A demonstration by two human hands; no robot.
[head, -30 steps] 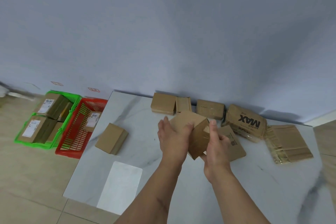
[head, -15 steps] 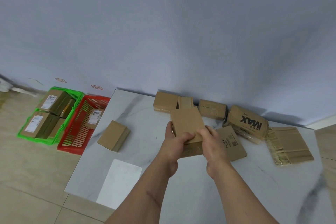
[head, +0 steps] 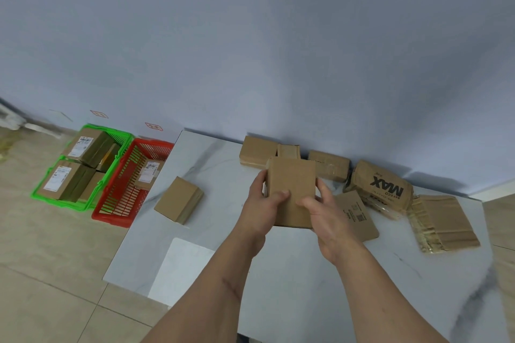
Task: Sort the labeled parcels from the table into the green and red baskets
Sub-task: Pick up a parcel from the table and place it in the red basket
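Both hands hold one plain brown cardboard parcel (head: 291, 184) above the middle of the white marble table (head: 278, 273). My left hand (head: 262, 203) grips its left edge with the thumb on the top face. My right hand (head: 323, 209) grips its right lower corner. The face turned up shows no label. On the floor at the left stand the green basket (head: 83, 207), holding several labeled parcels, and the red basket (head: 111, 214), holding one labeled parcel (head: 149, 172).
Another brown parcel (head: 178, 199) lies near the table's left edge. Along the wall sit several more parcels (head: 257, 152), a box printed MAX (head: 381, 186), a flat envelope (head: 356, 214) and a taped packet (head: 443, 221). Tiled floor surrounds the table.
The parcel in my hands has been turned from tilted on edge to lying with a broad plain face up. Both hands shifted their grip round it.
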